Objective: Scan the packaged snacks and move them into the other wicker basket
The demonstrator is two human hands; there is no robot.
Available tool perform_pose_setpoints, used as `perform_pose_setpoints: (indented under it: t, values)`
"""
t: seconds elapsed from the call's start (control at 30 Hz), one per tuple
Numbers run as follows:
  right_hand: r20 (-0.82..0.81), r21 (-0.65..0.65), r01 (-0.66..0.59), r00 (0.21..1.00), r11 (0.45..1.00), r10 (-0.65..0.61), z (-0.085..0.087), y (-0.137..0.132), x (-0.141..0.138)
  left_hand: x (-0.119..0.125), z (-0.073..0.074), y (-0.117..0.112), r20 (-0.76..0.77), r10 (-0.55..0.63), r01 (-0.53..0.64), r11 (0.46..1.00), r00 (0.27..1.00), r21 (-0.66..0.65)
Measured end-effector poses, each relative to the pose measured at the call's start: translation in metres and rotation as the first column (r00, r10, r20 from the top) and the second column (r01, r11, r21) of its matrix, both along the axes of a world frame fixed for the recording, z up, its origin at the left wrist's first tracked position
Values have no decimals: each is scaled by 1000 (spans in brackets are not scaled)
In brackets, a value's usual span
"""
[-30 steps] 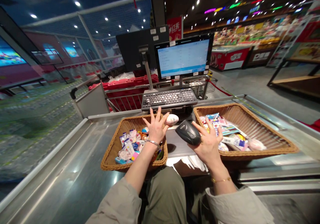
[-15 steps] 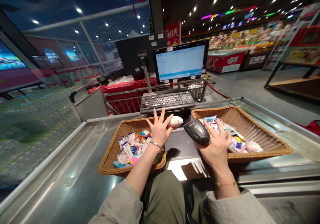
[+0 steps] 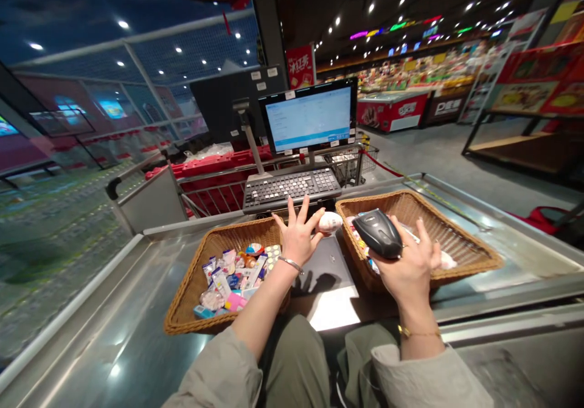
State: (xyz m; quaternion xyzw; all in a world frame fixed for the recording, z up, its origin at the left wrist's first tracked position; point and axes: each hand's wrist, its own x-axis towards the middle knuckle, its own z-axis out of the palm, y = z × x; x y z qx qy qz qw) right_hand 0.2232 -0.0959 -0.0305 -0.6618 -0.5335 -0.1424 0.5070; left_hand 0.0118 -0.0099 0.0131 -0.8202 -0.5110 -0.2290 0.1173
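Between the thumb and index finger of my left hand (image 3: 298, 239) is a small white egg-shaped item (image 3: 330, 222) with print on it; the other fingers are spread. My right hand (image 3: 410, 271) grips a black barcode scanner (image 3: 378, 233), whose head points left toward the egg-shaped item. A wicker basket (image 3: 179, 289) under my left forearm holds several small packets and colourful bits. Another wicker basket (image 3: 460, 228), below my right hand, has packets and a pale rounded item in it, partly hidden by the scanner and hand.
A keyboard (image 3: 292, 188) sits behind the baskets, below a lit monitor (image 3: 310, 116). Both baskets rest on a metal counter (image 3: 132, 329). Behind it stand a shopping cart (image 3: 219, 198) with red contents and a second, dark screen (image 3: 219, 107).
The view has shifted slightly right. The egg-shaped item and the scanner have moved a little right relative to the keyboard, and the scanner now hangs over the right basket.
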Motion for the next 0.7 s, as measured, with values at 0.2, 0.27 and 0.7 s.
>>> perform_pose_setpoints:
  t: [0.2, 0.27, 0.7]
  values:
    - [-102, 4, 73, 992, 997, -73, -4, -3, 21, 23, 1, -1, -25, -64, 63, 998, 998, -31]
    - [-138, 8, 96, 986, 995, -94, -6, -3, 28, 31, 1, 0, -36, -97, 96, 995, 995, -29]
    - [-269, 76, 265, 934, 961, -236, -15, -7, 54, 73, -3, 8, -149, -277, 276, 961, 949, -26]
